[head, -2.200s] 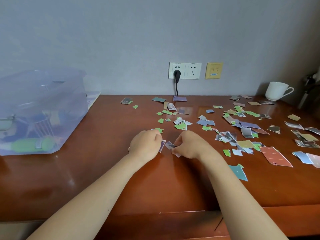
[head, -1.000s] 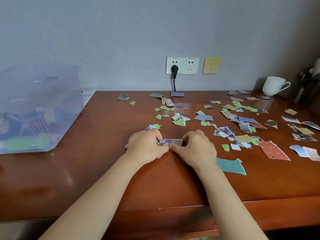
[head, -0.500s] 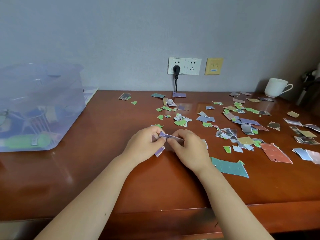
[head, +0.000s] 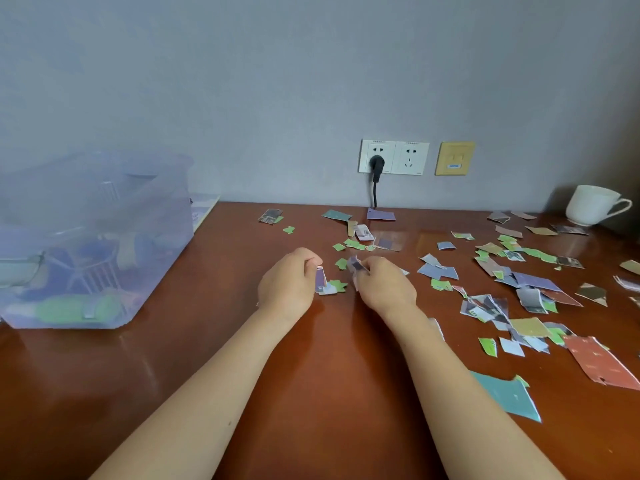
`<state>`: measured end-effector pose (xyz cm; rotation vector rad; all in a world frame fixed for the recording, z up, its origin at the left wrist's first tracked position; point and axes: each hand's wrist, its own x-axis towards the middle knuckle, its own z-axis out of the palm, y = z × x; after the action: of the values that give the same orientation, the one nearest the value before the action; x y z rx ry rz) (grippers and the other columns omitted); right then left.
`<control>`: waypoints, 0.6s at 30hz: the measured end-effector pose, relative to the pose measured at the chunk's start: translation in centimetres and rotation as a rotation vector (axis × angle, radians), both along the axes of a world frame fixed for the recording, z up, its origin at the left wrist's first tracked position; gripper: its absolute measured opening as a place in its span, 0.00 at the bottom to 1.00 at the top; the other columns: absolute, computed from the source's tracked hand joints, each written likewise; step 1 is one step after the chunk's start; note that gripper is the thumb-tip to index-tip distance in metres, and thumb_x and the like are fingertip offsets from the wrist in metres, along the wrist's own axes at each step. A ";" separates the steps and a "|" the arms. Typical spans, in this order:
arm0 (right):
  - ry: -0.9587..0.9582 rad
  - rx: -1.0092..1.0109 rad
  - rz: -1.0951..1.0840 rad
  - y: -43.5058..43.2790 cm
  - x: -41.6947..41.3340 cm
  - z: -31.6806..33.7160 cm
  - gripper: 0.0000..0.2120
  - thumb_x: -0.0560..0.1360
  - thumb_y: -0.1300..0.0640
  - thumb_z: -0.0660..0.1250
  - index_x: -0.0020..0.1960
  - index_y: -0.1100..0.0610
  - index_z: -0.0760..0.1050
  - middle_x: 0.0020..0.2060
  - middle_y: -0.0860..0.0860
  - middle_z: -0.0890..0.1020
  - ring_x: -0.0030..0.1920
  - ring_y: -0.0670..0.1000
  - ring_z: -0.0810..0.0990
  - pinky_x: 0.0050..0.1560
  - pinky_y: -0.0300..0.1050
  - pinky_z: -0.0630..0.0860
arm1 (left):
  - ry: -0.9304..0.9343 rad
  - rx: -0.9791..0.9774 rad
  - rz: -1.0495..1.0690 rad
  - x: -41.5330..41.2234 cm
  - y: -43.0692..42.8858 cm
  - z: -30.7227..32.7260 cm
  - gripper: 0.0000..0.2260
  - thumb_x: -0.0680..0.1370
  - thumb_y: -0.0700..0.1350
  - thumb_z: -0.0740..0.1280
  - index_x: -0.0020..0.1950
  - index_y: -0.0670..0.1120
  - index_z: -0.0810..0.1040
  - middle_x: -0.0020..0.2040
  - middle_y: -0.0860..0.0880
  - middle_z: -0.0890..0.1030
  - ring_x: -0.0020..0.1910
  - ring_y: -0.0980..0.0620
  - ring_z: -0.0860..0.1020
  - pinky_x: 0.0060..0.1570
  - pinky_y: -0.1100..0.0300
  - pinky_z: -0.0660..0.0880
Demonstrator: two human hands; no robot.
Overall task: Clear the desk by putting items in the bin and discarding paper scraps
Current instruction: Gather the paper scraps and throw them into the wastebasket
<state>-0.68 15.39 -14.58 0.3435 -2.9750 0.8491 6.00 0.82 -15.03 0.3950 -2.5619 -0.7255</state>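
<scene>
Our left hand pinches a purple scrap; right hand grips another, hands slightly apart. Bin at the table's left holds items. Most scraps remain scattered right; we judge discarding barely begun.

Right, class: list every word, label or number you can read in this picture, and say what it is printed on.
None can be read.
Blue sticker on the yellow wall plate: too blurred.
Small print atop the white double wall socket: too small.
Printed torn paper scraps: no legible text.
</scene>
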 end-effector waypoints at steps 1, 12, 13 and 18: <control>0.006 0.029 0.001 -0.2 -0.3 -0.2 0.21 0.81 0.43 0.53 0.49 0.56 0.77 0.46 0.55 0.81 0.49 0.60 0.77 0.44 0.47 0.71 | -0.018 0.000 -0.001 -0.5 -0.1 -0.1 0.12 0.84 0.48 0.54 0.59 0.53 0.76 0.56 0.54 0.80 0.52 0.53 0.78 0.45 0.57 0.78; 0.070 0.072 0.129 -0.8 1.1 -0.5 0.17 0.74 0.60 0.56 0.53 0.50 0.81 0.48 0.51 0.82 0.52 0.57 0.78 0.42 0.44 0.71 | -0.050 -0.236 -0.068 -1.8 0.6 -2.4 0.12 0.82 0.50 0.57 0.64 0.54 0.74 0.60 0.52 0.74 0.61 0.51 0.72 0.55 0.56 0.70; 0.056 0.053 0.152 -1.1 1.3 -0.4 0.17 0.74 0.60 0.56 0.53 0.50 0.81 0.49 0.51 0.82 0.52 0.57 0.78 0.42 0.45 0.72 | -0.053 -0.248 -0.074 -1.7 0.7 -2.5 0.13 0.82 0.50 0.57 0.65 0.54 0.73 0.60 0.52 0.73 0.61 0.51 0.71 0.56 0.56 0.69; -0.100 -0.152 0.185 -1.5 1.4 0.1 0.14 0.74 0.62 0.57 0.47 0.51 0.81 0.39 0.48 0.83 0.46 0.54 0.80 0.45 0.47 0.76 | -0.049 -0.215 -0.089 -1.6 0.4 -2.6 0.13 0.83 0.49 0.56 0.66 0.54 0.72 0.61 0.52 0.73 0.62 0.50 0.71 0.59 0.55 0.68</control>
<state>0.73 13.87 -14.51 0.5931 -2.9781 1.1342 4.36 1.26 -17.62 0.2323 -2.6832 -0.4686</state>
